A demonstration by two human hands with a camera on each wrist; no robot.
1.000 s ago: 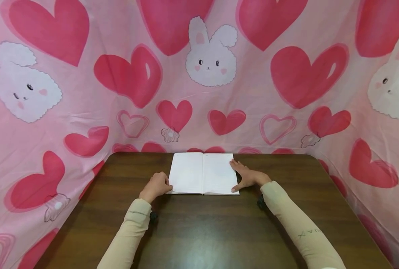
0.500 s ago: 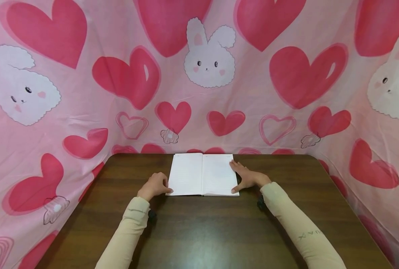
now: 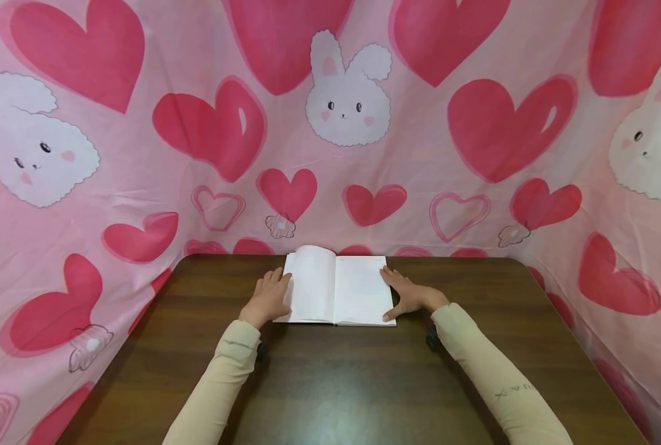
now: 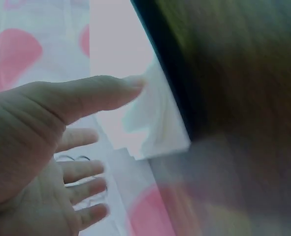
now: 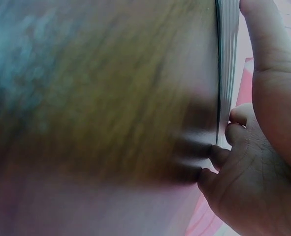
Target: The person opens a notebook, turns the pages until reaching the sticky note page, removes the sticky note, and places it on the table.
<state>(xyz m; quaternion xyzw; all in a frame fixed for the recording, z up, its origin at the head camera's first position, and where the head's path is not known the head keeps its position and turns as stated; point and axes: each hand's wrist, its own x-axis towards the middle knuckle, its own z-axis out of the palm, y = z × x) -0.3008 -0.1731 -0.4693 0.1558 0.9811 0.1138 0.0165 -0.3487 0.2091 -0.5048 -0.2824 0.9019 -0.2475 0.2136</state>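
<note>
An open notebook (image 3: 362, 289) with white pages lies near the table's far edge in the head view. On its left half a page (image 3: 315, 278) bulges up, its top rising above the sheets under it. My left hand (image 3: 266, 300) is at the left edge with the fingers spread. In the left wrist view its thumb (image 4: 98, 93) stretches straight out over the white paper. My right hand (image 3: 415, 294) rests spread at the right edge, thumb on the lower corner and fingertips near the upper one. In the right wrist view, its fingers (image 5: 219, 155) lie along the notebook's side.
The dark brown wooden table (image 3: 330, 383) reaches from the notebook towards me. A pink cloth (image 3: 419, 154) printed with hearts and rabbits hangs behind the table and along both sides.
My left hand has moved from the lower left corner up along the left edge, and its fingers have spread. The left page has lifted and bulged. The right hand has stayed in place.
</note>
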